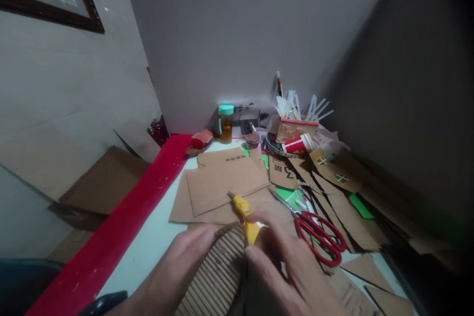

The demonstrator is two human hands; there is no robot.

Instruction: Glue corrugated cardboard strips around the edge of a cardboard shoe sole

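My left hand (181, 261) is closed on the left edge of a curved piece of corrugated cardboard (217, 276), its ridged face towards me. At the cardboard's upper right edge, my right hand (285, 261) grips a yellow utility knife (242, 207) between thumb and fingers. The knife's narrow grey tip points away from me, up and left. Part of its body is hidden by my fingers. Just right of that hand lie scissors (322, 234) with red handles, their blades pointing up and left. Flat sheets of brown cardboard (225, 177) lie beyond both hands.
A red strip (140, 207) runs along the table's left side. At the back stand a bottle with a turquoise lid (225, 126), a box of white sticks (296, 128) and a tipped red-and-white paper cup (298, 144). Cardboard strips (336, 207) cover the right side.
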